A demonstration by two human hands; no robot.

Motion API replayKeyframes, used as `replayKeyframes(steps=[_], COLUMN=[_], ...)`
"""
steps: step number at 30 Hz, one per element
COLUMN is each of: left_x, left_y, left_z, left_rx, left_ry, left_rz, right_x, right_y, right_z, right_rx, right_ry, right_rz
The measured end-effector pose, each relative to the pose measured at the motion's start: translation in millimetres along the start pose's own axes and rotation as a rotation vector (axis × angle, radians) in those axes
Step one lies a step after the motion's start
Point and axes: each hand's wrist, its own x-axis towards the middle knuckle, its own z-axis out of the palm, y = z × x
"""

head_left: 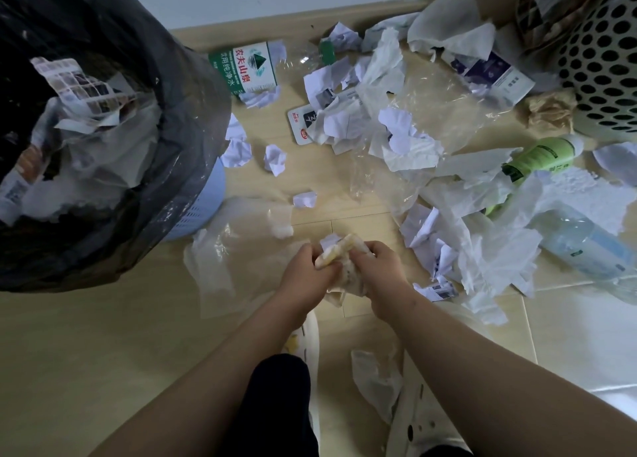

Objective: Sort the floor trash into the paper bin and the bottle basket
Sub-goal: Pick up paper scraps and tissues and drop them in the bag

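1. The left hand point(308, 267) and the right hand point(374, 270) meet low in the middle of the view. Each has its fingers curled round one yellowish crumpled wad point(336, 249), gripping it between them just above the tiled floor point(103, 353).
2. The paper bin point(193, 129), lined with a black bag, stands at ten o'clock from the hands. Its open mouth shows white sheets and printed scraps, and its pale blue slotted base shows under the bag.
3. The bottle basket point(606, 63), white with round holes, stands at two o'clock in the far corner.
4. A water bottle point(255, 67) with a green and white label lies on its side at eleven o'clock, just beside the bin's bag.
5. A green bottle point(541, 155) with a white cap lies at two o'clock near the basket's foot. A clear bottle point(586, 246) with a pale blue label lies at three o'clock, partly under white tissue.
6. Crumpled white paper point(396, 129) and tissue spread from twelve to three o'clock, with clear film among them. A small paper ball point(275, 158) sits at twelve o'clock, apart from the heap.
7. A brown wad point(551, 111) rests against the basket's foot.
8. A clear plastic sheet point(234, 249) lies flat at nine o'clock, just beside the left hand.
9. A pale slipper point(413, 415) shows at six o'clock.
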Motion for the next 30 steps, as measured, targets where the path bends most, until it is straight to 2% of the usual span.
replayKeyframes(steps=[4, 13, 18, 21, 24, 27, 30], left_x=[0, 5, 1, -1, 1, 3, 2], left_y=[4, 18, 33, 42, 44, 41, 36], left_z=[4, 5, 14, 19, 17, 10, 3], left_rx=[-0.127, -0.079, -0.198, -0.38, -0.438, -0.31, -0.299], left_ry=[0.035, 0.21, 0.273, 0.25, 0.208, 0.158, 0.03], left_rz=[-0.054, -0.008, 0.047, 0.022, 0.018, 0.083, 0.037], right_x=[0, -2, -9, -11, -8, -3, 2], right_y=[-2, -7, -13, -17, -20, -21, -24], right_z=[-1, -1, 1, 0, -6, -12, -17], right_rx=[0.083, 0.307, 0.453, 0.51, 0.509, 0.538, 0.646], right_ry=[0.006, -0.075, -0.276, -0.364, -0.284, -0.211, -0.174], right_rz=[-0.027, -0.026, -0.037, -0.036, -0.018, 0.024, 0.055])
